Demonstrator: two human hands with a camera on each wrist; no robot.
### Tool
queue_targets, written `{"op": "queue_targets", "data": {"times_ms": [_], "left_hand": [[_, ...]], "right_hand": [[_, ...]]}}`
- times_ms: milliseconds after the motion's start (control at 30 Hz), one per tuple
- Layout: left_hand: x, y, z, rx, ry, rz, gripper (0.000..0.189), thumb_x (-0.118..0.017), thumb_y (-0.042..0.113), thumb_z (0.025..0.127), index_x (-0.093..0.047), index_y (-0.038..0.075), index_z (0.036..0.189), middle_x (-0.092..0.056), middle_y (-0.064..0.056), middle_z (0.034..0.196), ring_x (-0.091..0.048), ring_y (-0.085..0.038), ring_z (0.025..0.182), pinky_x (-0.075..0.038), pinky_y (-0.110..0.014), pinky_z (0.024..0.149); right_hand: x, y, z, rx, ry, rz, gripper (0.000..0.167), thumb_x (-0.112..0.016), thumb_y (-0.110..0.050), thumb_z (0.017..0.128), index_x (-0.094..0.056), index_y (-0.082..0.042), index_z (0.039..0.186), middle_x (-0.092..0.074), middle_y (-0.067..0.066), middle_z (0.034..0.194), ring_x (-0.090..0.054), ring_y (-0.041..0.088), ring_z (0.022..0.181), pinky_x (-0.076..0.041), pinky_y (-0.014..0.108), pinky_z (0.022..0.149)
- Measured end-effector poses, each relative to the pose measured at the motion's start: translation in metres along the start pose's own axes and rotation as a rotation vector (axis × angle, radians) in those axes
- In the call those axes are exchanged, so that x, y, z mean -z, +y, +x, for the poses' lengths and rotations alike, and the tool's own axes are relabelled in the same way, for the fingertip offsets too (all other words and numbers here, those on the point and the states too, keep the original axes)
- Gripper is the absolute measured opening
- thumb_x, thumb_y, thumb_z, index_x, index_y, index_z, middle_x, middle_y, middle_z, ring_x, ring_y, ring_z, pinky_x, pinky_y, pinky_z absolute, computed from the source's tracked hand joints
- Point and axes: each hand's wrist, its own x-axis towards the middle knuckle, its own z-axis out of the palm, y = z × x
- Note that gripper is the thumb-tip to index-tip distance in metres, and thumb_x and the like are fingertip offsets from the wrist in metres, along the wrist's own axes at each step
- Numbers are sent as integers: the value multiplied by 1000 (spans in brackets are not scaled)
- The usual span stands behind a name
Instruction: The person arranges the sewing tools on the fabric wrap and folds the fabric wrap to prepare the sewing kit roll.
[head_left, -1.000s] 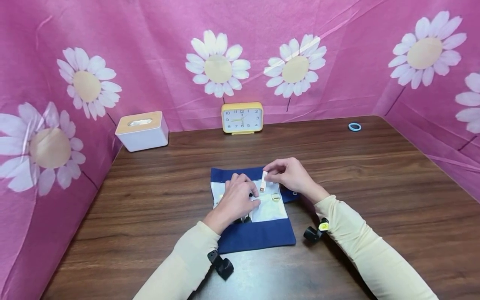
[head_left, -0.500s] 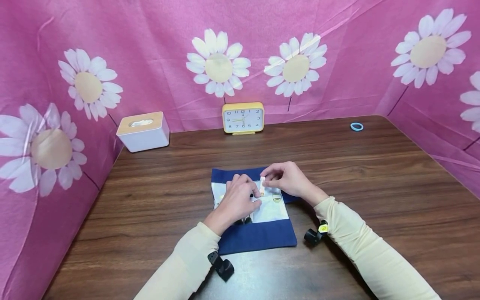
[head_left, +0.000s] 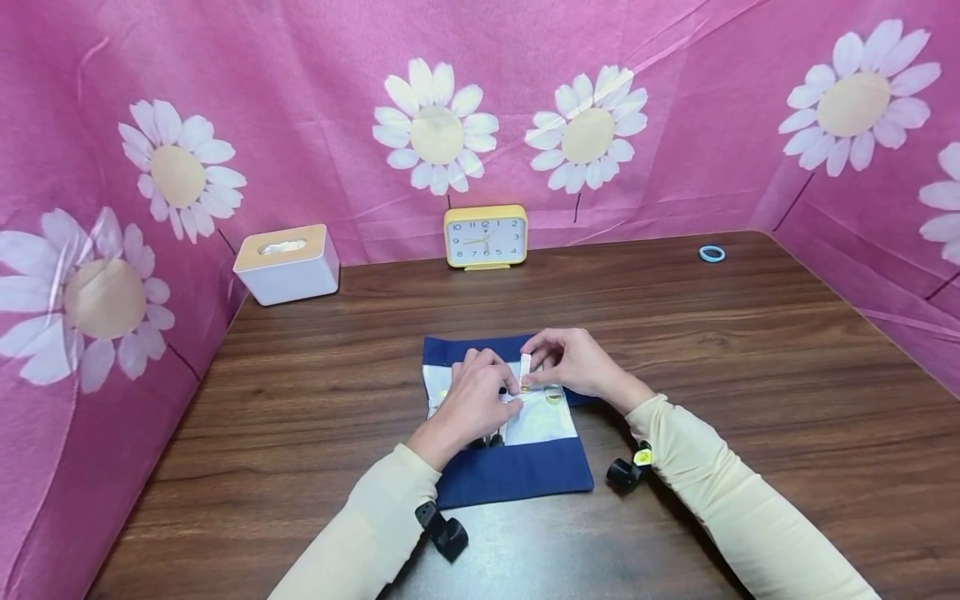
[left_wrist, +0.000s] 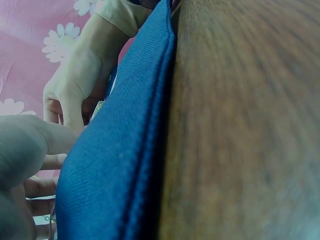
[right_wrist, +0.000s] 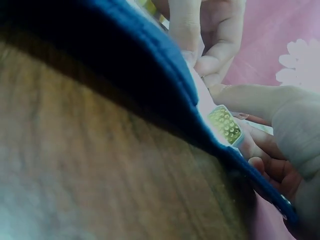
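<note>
An unfolded navy cloth pouch (head_left: 517, 471) with a white lining (head_left: 542, 421) lies on the table. My right hand (head_left: 576, 364) pinches a slim white strip-like piece (head_left: 526, 364), held upright over the lining; its kind is unclear. Close beside it, my left hand (head_left: 476, 396) rests over the pouch with bent fingers, thumb and index finger near the white piece. Whether they pinch anything is hidden. Right of the white piece sits a gold dimpled piece like a thimble (right_wrist: 225, 125), on the lining. Dark-handled small tools (head_left: 495, 439) show partly under my left hand.
A yellow clock (head_left: 486, 237) stands at the back of the wooden table (head_left: 337, 358). The tissue box (head_left: 287, 265) is at the back left, a light-blue ring (head_left: 712, 253) at the back right. Behind hangs a pink flowered cloth (head_left: 300, 108).
My right hand has come slightly down and toward my left hand, bringing the white piece lower against the lining; its fingers now cover more of it. The left hand has stayed in place.
</note>
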Motion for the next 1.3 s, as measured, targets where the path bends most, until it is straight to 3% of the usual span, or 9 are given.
{"op": "queue_targets", "data": {"times_ms": [300, 633, 1300], "left_hand": [[-2, -2, 1, 9, 3, -11, 9, -80, 17, 85, -75, 11, 80, -65, -8, 108, -48, -27, 108, -36, -46, 91], [-1, -1, 1, 24, -14, -11, 9, -79, 19, 85, -75, 11, 82, -64, -8, 110, -47, -27, 108, -35, -46, 92], [-4, -5, 1, -12, 12, -20, 12, -80, 17, 83, -74, 13, 74, -64, -6, 106, -47, -26, 105, -34, -44, 88]], "right_hand": [[-2, -1, -1, 36, -10, -38, 37, -88, -14, 77, -72, -4, 109, -72, 2, 83, -58, 13, 69, -46, 23, 61], [0, 1, 0, 23, -49, -10, 43, -89, -18, 77, -72, -1, 113, -73, 5, 86, -57, 15, 70, -46, 23, 62], [-4, -3, -2, -28, -51, 30, 39, -91, -15, 72, -71, -3, 104, -71, 4, 84, -59, 14, 69, -47, 22, 61]]}}
